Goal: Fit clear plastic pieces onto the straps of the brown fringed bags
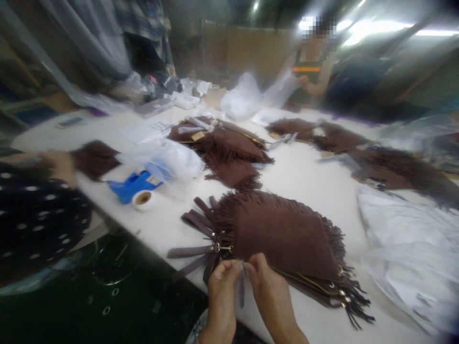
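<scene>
Just in front of the stacked brown fringed bags [283, 231], near the table's front edge, both my hands are pinched close together. My left hand [223, 290] and my right hand [269, 292] hold the top of a thin greyish strip [242, 289] that hangs down between them. It looks like plastic, but blur hides its exact kind. The stack lies flat, with brown wrist straps [191, 252] and brass clips fanned out to the left. Gold zippers and tassels [353, 303] show on its right side.
More brown fringed bags [236, 143] lie beyond, with others [387, 165] at the right. A blue tape dispenser [134, 185] and tape roll [142, 199] sit left. Clear plastic bags [409, 253] cover the right edge. A co-worker's hand [59, 165] touches a brown piece; another person stands behind.
</scene>
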Available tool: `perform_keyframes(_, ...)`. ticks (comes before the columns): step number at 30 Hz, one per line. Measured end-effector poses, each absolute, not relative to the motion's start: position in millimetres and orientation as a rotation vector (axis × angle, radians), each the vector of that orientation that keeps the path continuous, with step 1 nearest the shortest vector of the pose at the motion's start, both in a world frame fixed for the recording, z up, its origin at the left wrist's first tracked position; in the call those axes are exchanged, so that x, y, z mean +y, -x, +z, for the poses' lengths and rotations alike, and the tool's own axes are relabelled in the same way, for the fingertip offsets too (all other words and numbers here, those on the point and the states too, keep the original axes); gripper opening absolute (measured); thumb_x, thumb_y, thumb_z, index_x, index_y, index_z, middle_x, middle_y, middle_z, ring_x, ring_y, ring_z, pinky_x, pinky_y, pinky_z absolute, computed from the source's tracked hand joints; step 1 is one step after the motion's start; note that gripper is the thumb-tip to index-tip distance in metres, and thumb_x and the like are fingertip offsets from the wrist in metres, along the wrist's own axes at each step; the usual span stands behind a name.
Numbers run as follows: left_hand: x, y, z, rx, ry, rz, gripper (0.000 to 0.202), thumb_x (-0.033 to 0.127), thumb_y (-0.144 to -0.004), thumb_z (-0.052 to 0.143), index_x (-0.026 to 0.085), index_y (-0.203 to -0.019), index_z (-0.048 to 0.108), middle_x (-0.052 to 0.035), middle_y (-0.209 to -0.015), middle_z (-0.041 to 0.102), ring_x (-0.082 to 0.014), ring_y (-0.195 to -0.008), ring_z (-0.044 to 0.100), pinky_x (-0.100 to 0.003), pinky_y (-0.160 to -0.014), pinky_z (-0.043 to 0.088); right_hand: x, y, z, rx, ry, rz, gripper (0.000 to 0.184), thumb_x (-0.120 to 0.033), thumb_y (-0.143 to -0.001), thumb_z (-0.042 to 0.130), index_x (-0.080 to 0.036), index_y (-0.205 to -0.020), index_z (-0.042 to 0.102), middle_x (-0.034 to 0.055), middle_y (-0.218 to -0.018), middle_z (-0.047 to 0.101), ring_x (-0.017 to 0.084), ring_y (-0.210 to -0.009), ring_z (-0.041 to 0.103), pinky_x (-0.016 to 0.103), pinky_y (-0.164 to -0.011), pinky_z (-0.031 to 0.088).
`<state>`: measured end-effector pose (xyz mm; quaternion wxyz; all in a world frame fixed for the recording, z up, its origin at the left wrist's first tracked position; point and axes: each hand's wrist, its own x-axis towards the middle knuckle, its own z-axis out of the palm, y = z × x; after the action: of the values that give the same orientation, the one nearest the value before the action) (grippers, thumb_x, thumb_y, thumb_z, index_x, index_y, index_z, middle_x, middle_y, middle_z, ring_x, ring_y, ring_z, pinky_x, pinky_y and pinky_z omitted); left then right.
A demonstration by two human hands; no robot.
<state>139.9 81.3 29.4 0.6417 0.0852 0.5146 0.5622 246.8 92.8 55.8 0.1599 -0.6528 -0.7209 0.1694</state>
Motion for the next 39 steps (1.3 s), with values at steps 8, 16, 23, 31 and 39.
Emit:
perform_keyframes(8,79,-140,39,1.161,-0.172,1.323,0.019,0.024,-0.069,0.077,0.012,-0.079,0.066,-0.0052,-0.079,0.069,-0.0163,-0.077,0.062,-0.025,-0.075,0.048,71,-231,36,-1.863,1.659,0.447,0.028,-0.029,-0.099,0.032,-0.021,-0.092,0.058,0.005,-0.08,0.064,0.017,-0.071,0.064,0.025,-0.066,0.047)
perform_keyframes(16,75,-142,39,1.128,-0.065,1.295,0.017,0.02,-0.071,0.075,0.013,-0.085,0.067,-0.0045,-0.078,0.069,-0.0152,-0.073,0.063,-0.024,-0.071,0.05,57,-229,27,-1.722,1.572,0.633,0.028,-0.029,-0.095,0.044,-0.024,-0.121,0.052,0.007,-0.109,0.062,0.02,-0.098,0.062,0.029,-0.082,0.053)
perform_keyframes(23,74,-140,39,1.112,0.049,1.253,0.017,0.016,-0.07,0.075,0.012,-0.085,0.068,-0.007,-0.082,0.07,-0.0152,-0.073,0.065,-0.022,-0.067,0.05,60,-230,18,-1.653,1.57,0.675,0.023,-0.029,-0.094,0.045,-0.024,-0.115,0.055,0.005,-0.104,0.066,0.019,-0.092,0.065,0.029,-0.079,0.053)
perform_keyframes(31,73,-141,36,1.11,0.127,1.237,0.015,0.018,-0.074,0.071,0.013,-0.088,0.067,-0.0108,-0.092,0.072,-0.0205,-0.084,0.068,-0.027,-0.072,0.053,63,-235,25,-1.568,1.52,0.779,0.022,-0.029,-0.094,0.046,-0.022,-0.107,0.061,0.0045,-0.101,0.068,0.018,-0.093,0.065,0.025,-0.08,0.05)
perform_keyframes(39,72,-142,35,1.274,-0.071,1.228,0.02,0.021,-0.075,0.069,0.011,-0.092,0.068,-0.0125,-0.092,0.072,-0.0218,-0.085,0.068,-0.028,-0.074,0.05,60,-233,22,-1.391,1.552,0.949,0.024,-0.036,-0.09,0.052,-0.023,-0.106,0.065,0.0047,-0.104,0.07,0.021,-0.097,0.065,0.027,-0.086,0.048)
